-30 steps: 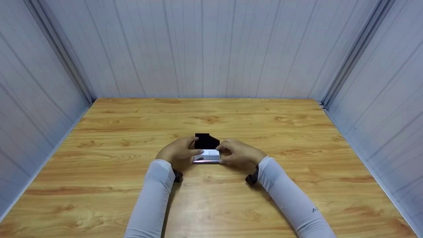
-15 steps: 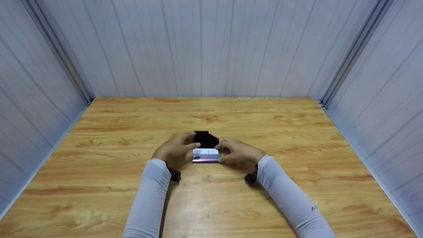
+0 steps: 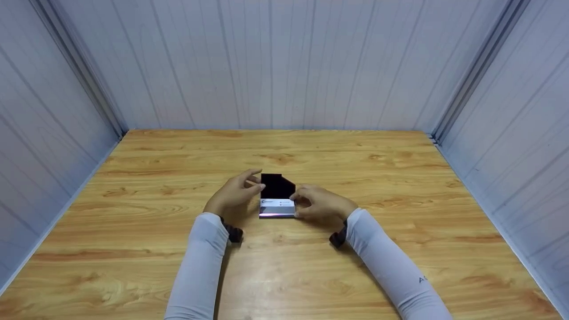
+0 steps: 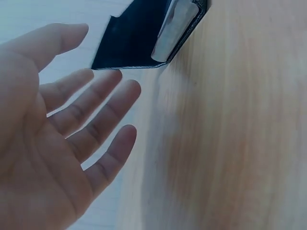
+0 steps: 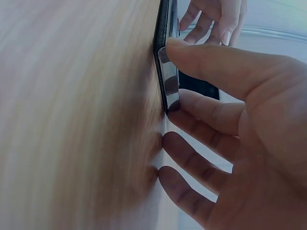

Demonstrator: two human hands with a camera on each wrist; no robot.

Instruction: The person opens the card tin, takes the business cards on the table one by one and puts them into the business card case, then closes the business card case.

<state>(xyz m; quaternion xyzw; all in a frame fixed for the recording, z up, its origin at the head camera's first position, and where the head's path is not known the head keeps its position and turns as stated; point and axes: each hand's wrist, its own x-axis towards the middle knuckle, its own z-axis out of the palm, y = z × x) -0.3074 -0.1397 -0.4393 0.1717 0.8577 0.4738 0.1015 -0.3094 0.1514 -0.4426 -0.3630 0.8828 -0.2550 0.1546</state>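
Note:
A black card holder [image 3: 276,186] with a shiny silver front and white cards in it stands on the wooden table [image 3: 400,178] at its middle. My right hand [image 3: 318,202] pinches the holder's right end. In the right wrist view the thumb [image 5: 201,57] lies on the silver front of the holder [image 5: 168,81] and the fingers curl behind it. My left hand [image 3: 235,193] hovers just left of the black back flap with fingers spread. In the left wrist view the left hand [image 4: 62,139] is apart from the holder [image 4: 139,38] and holds nothing.
Pale panelled walls [image 3: 284,66] close in the table at the back and on both sides. Both forearms wear white sleeves [image 3: 200,266] and dark wrist straps [image 3: 338,240]. Bare wood surrounds the holder on all sides.
My left hand has let go of the holder's left end, opened and lifted its fingers away. The right hand has kept its hold; the holder has barely moved.

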